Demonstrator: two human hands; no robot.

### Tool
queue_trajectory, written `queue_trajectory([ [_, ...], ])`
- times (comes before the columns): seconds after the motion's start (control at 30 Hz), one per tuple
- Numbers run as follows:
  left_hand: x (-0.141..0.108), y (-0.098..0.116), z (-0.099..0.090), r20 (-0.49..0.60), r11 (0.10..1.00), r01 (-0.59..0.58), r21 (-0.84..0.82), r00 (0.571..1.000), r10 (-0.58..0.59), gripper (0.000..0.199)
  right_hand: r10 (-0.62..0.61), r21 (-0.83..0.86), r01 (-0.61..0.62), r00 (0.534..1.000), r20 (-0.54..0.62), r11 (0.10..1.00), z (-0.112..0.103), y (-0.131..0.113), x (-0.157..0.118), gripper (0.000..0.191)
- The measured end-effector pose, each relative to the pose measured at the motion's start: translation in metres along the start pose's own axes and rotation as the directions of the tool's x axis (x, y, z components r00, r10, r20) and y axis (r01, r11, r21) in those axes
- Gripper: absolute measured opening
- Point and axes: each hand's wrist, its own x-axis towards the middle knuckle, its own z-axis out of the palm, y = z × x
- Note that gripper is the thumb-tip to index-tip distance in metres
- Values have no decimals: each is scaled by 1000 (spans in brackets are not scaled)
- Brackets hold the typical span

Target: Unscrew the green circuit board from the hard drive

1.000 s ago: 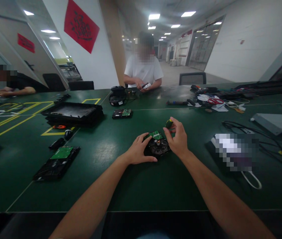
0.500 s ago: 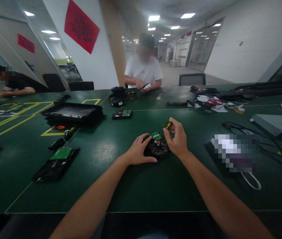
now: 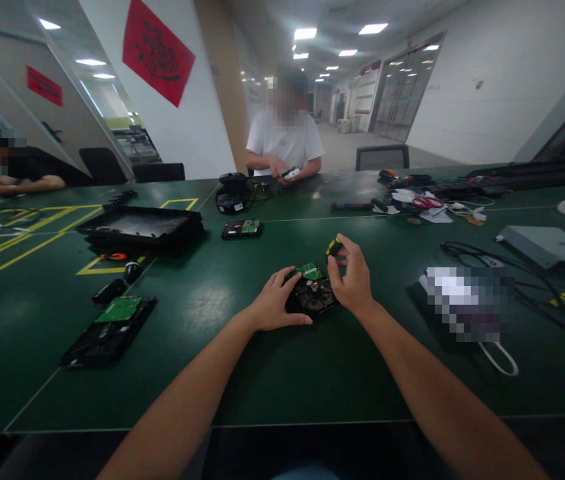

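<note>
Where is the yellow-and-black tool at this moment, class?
In the head view, the yellow-and-black tool is just right of centre, held in the right hand, above and right of the hard drive that the left hand touches.

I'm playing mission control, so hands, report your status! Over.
Left fingers spread on hard drive. Right fingers pinching yellow-and-black handle. Drive on table, circuit board up. Left fingers hide its left edge.

The right hand [image 3: 353, 279] hides the lower part of what seems a screwdriver [image 3: 333, 247].
</note>
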Motion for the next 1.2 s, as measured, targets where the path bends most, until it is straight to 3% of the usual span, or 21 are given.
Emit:
queue_trajectory([
  [1.2,0,1,-1,-5,1000,3,-4,1000,-3,124,-12,-17,12,1000,-6,1000,-2,0,2,54],
])
